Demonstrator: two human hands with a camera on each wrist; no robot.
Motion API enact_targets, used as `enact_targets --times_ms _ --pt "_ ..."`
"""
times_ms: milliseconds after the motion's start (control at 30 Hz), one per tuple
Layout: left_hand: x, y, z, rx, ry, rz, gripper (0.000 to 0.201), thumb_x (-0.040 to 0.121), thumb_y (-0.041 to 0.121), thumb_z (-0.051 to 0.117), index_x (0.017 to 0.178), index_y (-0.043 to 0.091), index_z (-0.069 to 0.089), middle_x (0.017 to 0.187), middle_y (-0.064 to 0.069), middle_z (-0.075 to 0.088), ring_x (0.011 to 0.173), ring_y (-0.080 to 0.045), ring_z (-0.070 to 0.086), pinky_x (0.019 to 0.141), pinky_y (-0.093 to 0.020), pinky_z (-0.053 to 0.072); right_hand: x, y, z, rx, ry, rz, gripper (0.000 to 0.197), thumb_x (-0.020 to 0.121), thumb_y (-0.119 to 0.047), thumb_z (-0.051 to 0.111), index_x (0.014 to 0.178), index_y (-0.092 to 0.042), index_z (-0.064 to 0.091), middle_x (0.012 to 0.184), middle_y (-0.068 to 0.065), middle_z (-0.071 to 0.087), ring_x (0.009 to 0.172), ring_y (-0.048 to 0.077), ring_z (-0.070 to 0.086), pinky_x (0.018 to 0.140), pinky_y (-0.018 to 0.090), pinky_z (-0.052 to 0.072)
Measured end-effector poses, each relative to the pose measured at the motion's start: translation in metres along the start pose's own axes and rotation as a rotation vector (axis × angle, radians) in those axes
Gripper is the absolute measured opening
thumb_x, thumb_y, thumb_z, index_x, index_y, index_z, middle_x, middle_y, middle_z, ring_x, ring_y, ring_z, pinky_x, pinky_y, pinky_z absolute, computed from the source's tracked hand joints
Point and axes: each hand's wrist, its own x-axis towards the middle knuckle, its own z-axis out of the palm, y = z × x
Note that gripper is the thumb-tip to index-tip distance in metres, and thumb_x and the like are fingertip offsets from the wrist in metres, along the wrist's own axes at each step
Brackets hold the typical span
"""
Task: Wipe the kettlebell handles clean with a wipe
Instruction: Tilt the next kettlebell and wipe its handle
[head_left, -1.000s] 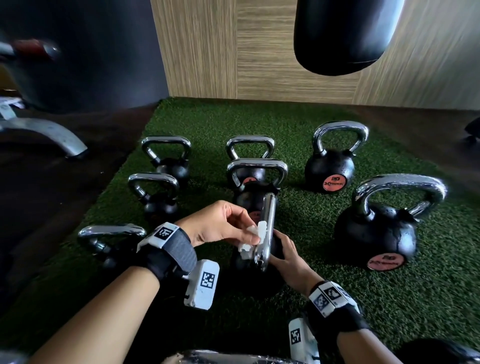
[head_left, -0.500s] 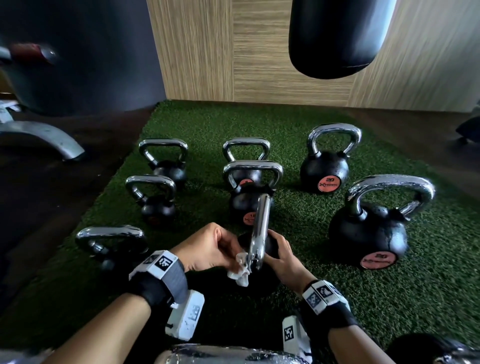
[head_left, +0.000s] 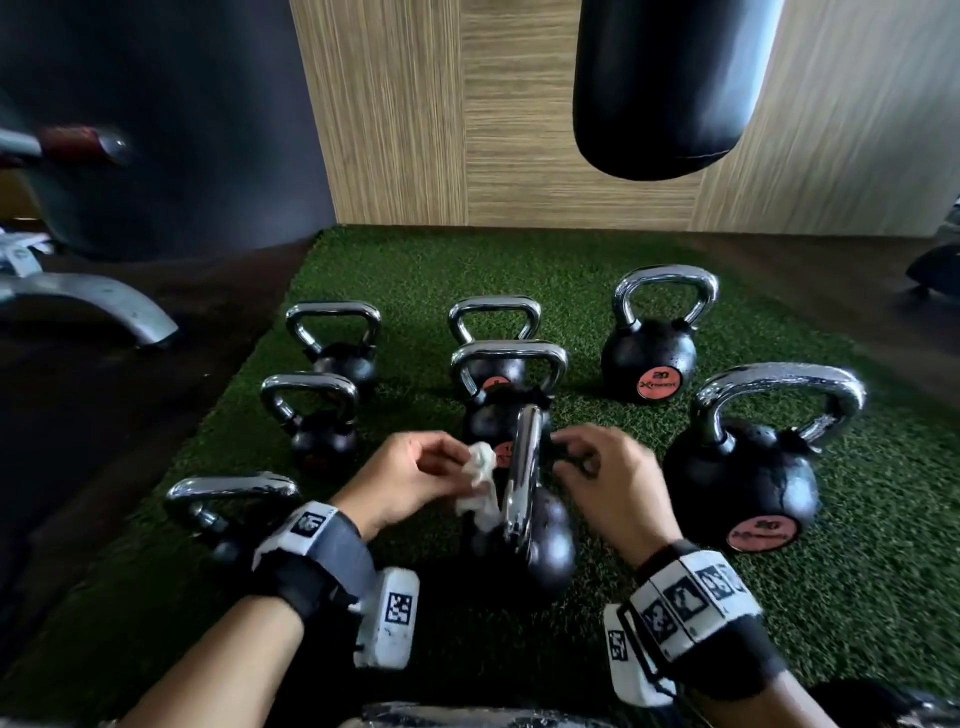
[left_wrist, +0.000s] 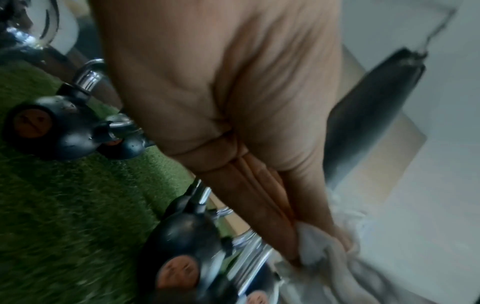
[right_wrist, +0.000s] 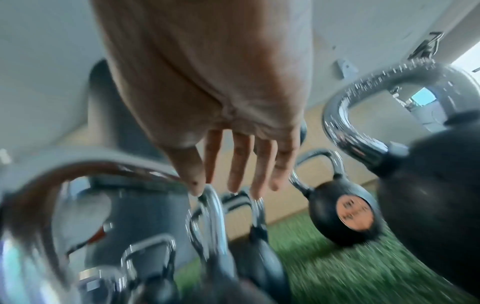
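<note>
Near the middle of the green turf stands a black kettlebell (head_left: 550, 551) with its chrome handle (head_left: 522, 478) edge-on to me. My left hand (head_left: 447, 467) pinches a crumpled white wipe (head_left: 480, 473) against the left side of that handle; the left wrist view shows the wipe (left_wrist: 319, 253) bunched at my fingertips beside the chrome. My right hand (head_left: 571, 457) hovers at the handle's right side with nothing in it. Its fingers (right_wrist: 239, 164) are straight and spread in the right wrist view, tips close to chrome; that view is blurred.
Several more kettlebells ring this one: a large one (head_left: 743, 483) at the right, another (head_left: 649, 358) behind it, smaller ones (head_left: 322, 431) to the left and one (head_left: 228, 499) by my left wrist. A black punching bag (head_left: 670, 83) hangs overhead. A bench leg (head_left: 104, 301) lies on the dark floor to the left.
My right hand has come off the kettlebell's body and risen beside the handle. My left hand has slid the wipe up along the handle's left side.
</note>
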Motion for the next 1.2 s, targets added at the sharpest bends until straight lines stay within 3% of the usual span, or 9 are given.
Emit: enact_targets --times_ms 100,267,433,567,667,733,800,867,1200 --pt "0.003 0.029 -0.011 -0.219 -0.033 -0.028 0.020 0.063 0.010 0.087 0.067 0.023 0.073 0.066 0.003 0.069 0.060 -0.005 0.066 0.056 -0.018 0.056 0.008 -0.036 -0.030 0.205 -0.037 -0.221 0.040 0.072 -0.032 0.088 0.109 -0.039 0.076 0.095 -0.016 0.069 0.078 0.003 0.064 0.071 0.010 0.049" --pt "0.005 0.059 -0.011 -0.353 -0.148 -0.082 0.013 0.069 0.010 0.077 0.062 0.020 0.073 0.070 -0.002 0.075 0.062 -0.008 0.072 0.055 -0.020 0.057 0.011 -0.068 -0.039 0.341 -0.109 -0.377 0.044 0.069 -0.034 0.090 0.111 -0.027 0.078 0.102 -0.014 0.075 0.087 0.004 0.069 0.073 0.011 0.049" --pt "0.006 0.057 -0.002 -0.315 -0.148 -0.087 0.018 0.061 0.034 0.083 0.061 0.019 0.073 0.070 -0.001 0.072 0.065 -0.011 0.068 0.062 -0.022 0.060 0.010 -0.065 -0.035 0.407 -0.021 -0.267 0.031 0.071 -0.029 0.090 0.101 -0.025 0.081 0.089 -0.016 0.077 0.077 -0.001 0.072 0.071 0.018 0.058" --pt "0.010 0.042 0.003 -0.220 -0.144 -0.069 0.035 0.075 0.053 0.073 0.089 0.023 0.083 0.092 -0.003 0.079 0.079 -0.015 0.074 0.071 -0.022 0.059 0.010 -0.044 -0.026 0.404 0.018 -0.130 0.022 0.073 -0.028 0.088 0.094 -0.027 0.081 0.083 -0.018 0.077 0.073 -0.003 0.072 0.068 0.015 0.058" --pt "0.017 0.018 0.008 -0.057 -0.085 -0.092 0.012 0.086 0.031 0.076 0.096 0.031 0.082 0.099 -0.001 0.079 0.087 -0.024 0.068 0.068 -0.025 0.054 0.017 -0.012 -0.016 0.338 0.162 0.058 0.012 0.074 -0.028 0.085 0.081 -0.035 0.078 0.077 -0.023 0.074 0.071 -0.005 0.069 0.067 0.014 0.055" --pt "0.024 -0.006 0.010 0.271 -0.153 -0.094 0.046 0.078 0.005 0.086 0.115 0.030 0.074 0.120 -0.003 0.073 0.109 -0.024 0.064 0.081 -0.025 0.052 0.021 0.008 -0.002 0.316 0.165 0.236 0.014 0.074 -0.027 0.084 0.075 -0.037 0.074 0.073 -0.019 0.074 0.071 -0.003 0.070 0.070 0.020 0.058" --pt "0.024 -0.024 0.018 0.612 -0.337 -0.067 0.094 0.064 0.011 0.096 0.145 0.025 0.050 0.148 0.004 0.054 0.133 -0.007 0.046 0.100 -0.011 0.040 0.023 0.021 0.015 0.286 0.104 0.360 0.010 0.073 -0.029 0.085 0.075 -0.033 0.076 0.072 -0.017 0.073 0.074 0.001 0.071 0.070 0.021 0.058" --pt "0.024 -0.035 0.032 0.746 -0.482 0.004 0.128 0.051 0.026 0.102 0.157 0.023 0.031 0.160 0.005 0.035 0.146 -0.008 0.031 0.119 -0.020 0.028 0.026 0.029 0.032 0.263 0.059 0.405 0.011 0.073 -0.030 0.084 0.080 -0.023 0.079 0.071 -0.014 0.073 0.075 0.004 0.071 0.067 0.019 0.056" --pt "0.022 -0.065 0.058 0.651 -0.312 0.115 0.140 0.041 0.063 0.096 0.155 0.027 0.023 0.153 0.007 0.026 0.145 -0.012 0.031 0.122 -0.038 0.034 0.041 0.033 0.061 0.217 -0.054 0.262 0.013 0.089 -0.024 0.074 0.086 -0.013 0.081 0.077 0.002 0.077 0.074 0.020 0.072 0.068 0.030 0.057"
